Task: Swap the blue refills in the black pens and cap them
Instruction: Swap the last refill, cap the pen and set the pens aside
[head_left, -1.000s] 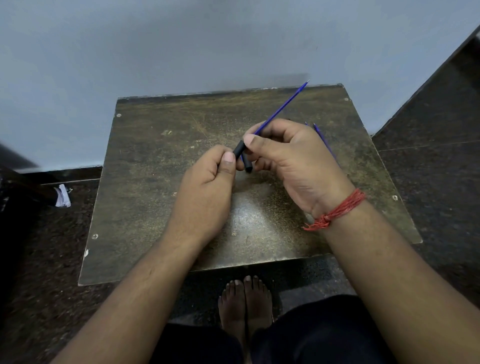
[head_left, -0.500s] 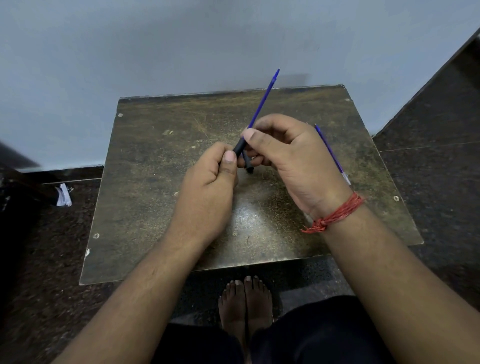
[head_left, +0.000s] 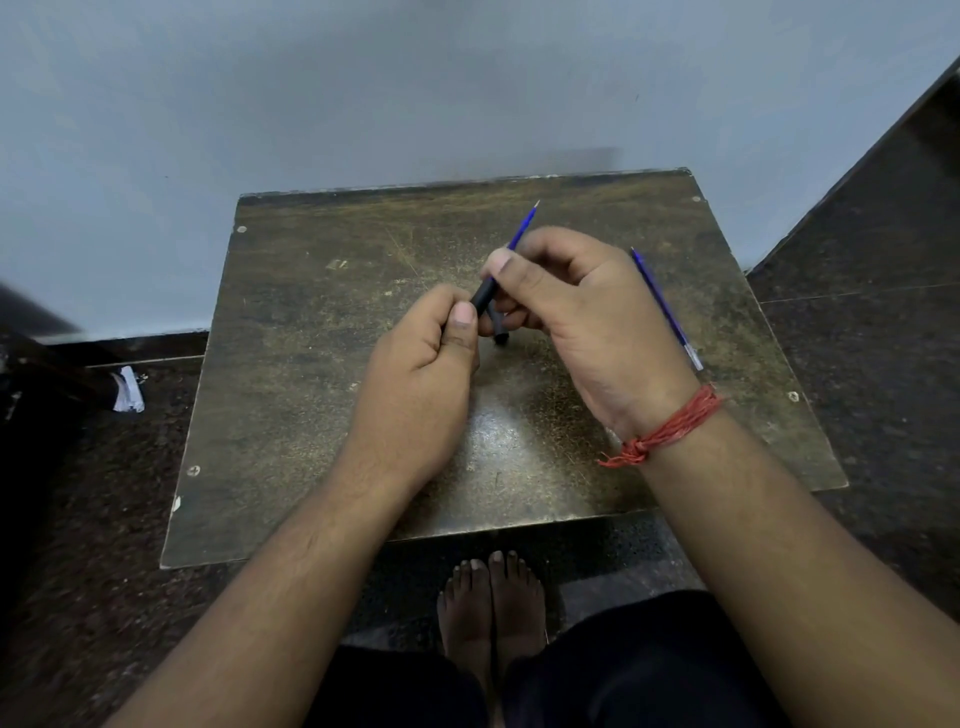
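The desk (head_left: 322, 374) looks like worn, scratched laminate, dull at its edges and glossy at 6 o'clock where light reflects. The black pen barrel (head_left: 484, 295) is matt plastic; the blue refill (head_left: 523, 224) is smooth plastic. The wrist thread (head_left: 670, 428) is red twisted cord. The floor (head_left: 883, 364) is speckled dark stone.

- A small, worn, dark-brown wooden table (head_left: 322, 374) stands on a dark speckled floor (head_left: 883, 364), its far edge against a pale wall.
- Screw heads sit near the table's corners and along its left and right edges.
- A blue refill (head_left: 667, 312) lies on the table near its right edge, running from far to near, clear end nearer.
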